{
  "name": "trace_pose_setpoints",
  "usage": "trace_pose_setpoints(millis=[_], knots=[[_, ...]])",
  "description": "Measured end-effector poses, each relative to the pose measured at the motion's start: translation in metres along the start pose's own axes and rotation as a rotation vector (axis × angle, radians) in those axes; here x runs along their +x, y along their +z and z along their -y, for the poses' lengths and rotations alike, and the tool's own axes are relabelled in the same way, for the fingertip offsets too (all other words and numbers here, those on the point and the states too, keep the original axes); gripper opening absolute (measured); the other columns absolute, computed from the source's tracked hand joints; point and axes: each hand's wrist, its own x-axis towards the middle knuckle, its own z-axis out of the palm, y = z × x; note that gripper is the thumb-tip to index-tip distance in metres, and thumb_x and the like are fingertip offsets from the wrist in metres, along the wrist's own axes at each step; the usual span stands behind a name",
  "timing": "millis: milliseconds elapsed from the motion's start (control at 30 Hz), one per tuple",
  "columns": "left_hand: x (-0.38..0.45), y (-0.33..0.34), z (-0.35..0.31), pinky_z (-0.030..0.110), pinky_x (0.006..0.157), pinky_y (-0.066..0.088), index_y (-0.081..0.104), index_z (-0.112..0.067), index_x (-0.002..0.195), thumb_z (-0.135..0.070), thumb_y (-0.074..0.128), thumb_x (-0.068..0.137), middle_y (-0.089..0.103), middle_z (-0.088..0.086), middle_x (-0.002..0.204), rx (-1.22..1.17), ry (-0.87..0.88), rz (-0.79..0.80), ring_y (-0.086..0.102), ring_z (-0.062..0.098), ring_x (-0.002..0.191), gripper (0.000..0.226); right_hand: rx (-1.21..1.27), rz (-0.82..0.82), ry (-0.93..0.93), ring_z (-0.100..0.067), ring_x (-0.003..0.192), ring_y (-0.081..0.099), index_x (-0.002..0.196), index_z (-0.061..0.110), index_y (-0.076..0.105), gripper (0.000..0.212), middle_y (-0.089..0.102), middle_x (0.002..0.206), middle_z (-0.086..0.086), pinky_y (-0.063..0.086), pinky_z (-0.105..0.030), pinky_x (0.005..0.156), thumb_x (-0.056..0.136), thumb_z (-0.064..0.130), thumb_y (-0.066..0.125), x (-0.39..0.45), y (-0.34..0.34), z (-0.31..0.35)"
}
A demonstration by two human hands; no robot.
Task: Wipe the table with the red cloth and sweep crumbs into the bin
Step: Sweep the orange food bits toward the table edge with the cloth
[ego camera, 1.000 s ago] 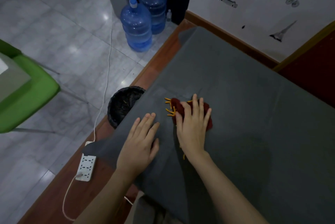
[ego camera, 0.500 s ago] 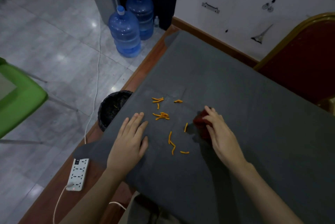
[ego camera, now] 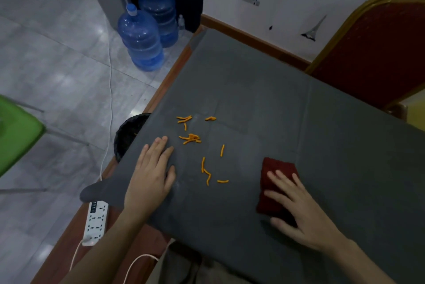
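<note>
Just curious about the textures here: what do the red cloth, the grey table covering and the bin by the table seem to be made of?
Red cloth: looks like thick, matte, nubby fabric, perhaps knit or terry. Grey covering: thin matte textile, judging by fold creases and its draping corner. Bin: dark, apparently mesh or woven; too dim to be sure.

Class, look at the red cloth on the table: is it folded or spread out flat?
Folded. The red cloth forms a small, thick rectangular pad under the right hand, whose straight fingers press on it.
</note>
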Motion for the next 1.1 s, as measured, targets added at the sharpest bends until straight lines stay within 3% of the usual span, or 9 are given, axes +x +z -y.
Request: trace_pose_setpoints(millis=[100,167,300,500,700,867,1100], knots=[[0.000,0.001,-0.001,0.044,0.119,0.019,0.052,-0.005,0.129,-0.025,0.043,0.091,0.039,0.012,0.149,0.003,-0.003,0.004,0.031,0.025,0.141,0.044,0.031,-0.095,0.300,-0.021,0.148,-0.006,0.151,0.030,0.022,0.080,-0.002,0.162,0.000,-0.001,-0.048,0.119,0.085,0.070,0.044,0.008,0.006,0.004],[0.000,0.000,-0.001,0.044,0.118,0.020,0.052,-0.005,0.128,-0.025,0.044,0.090,0.040,0.013,0.149,0.002,-0.002,-0.005,0.032,0.026,0.141,0.043,-0.004,-0.101,0.380,-0.022,0.148,-0.010,0.152,0.028,0.017,0.089,-0.005,0.162,-0.002,0.000,-0.049,0.119,0.081,0.076,0.041,0.018,0.016,0.009],[0.000,0.001,0.000,0.045,0.118,0.021,0.052,-0.005,0.128,-0.024,0.044,0.090,0.041,0.014,0.148,-0.005,0.006,-0.018,0.033,0.026,0.140,0.043,-0.047,-0.109,0.371,-0.027,0.148,-0.007,0.151,0.022,0.023,0.089,0.002,0.162,-0.006,0.008,-0.053,0.118,0.081,0.072,0.045,0.032,0.029,0.025],[-0.001,0.002,0.000,0.046,0.116,0.025,0.054,-0.005,0.127,-0.022,0.050,0.090,0.041,0.013,0.148,0.008,0.003,-0.026,0.033,0.026,0.141,0.042,-0.086,-0.105,0.282,-0.030,0.148,-0.003,0.151,0.012,0.022,0.097,0.006,0.161,-0.012,0.006,-0.050,0.118,0.080,0.074,0.044,0.068,0.048,0.066],[-0.002,0.002,0.001,0.045,0.117,0.024,0.054,-0.006,0.129,-0.021,0.052,0.089,0.040,0.011,0.150,-0.002,-0.004,-0.024,0.030,0.023,0.143,0.043,-0.121,-0.174,0.452,-0.031,0.148,-0.003,0.151,0.001,0.012,0.108,0.004,0.159,-0.018,0.008,-0.050,0.118,0.080,0.081,0.028,0.115,0.061,0.101],[-0.001,0.002,0.001,0.045,0.117,0.024,0.054,-0.005,0.131,-0.022,0.053,0.089,0.040,0.011,0.150,-0.008,0.000,-0.032,0.030,0.023,0.143,0.044,-0.084,-0.251,0.598,-0.036,0.147,0.004,0.149,-0.003,0.015,0.109,0.009,0.158,-0.023,0.013,-0.054,0.117,0.079,0.079,0.033,0.156,0.061,0.114],[-0.001,0.003,0.002,0.044,0.118,0.023,0.053,-0.007,0.133,-0.023,0.051,0.090,0.038,0.010,0.151,0.003,-0.007,-0.010,0.027,0.021,0.144,0.046,-0.130,-0.300,0.533,-0.037,0.146,0.008,0.147,-0.005,0.019,0.105,0.015,0.156,-0.024,0.010,-0.051,0.118,0.082,0.076,0.030,0.208,0.053,0.110]])
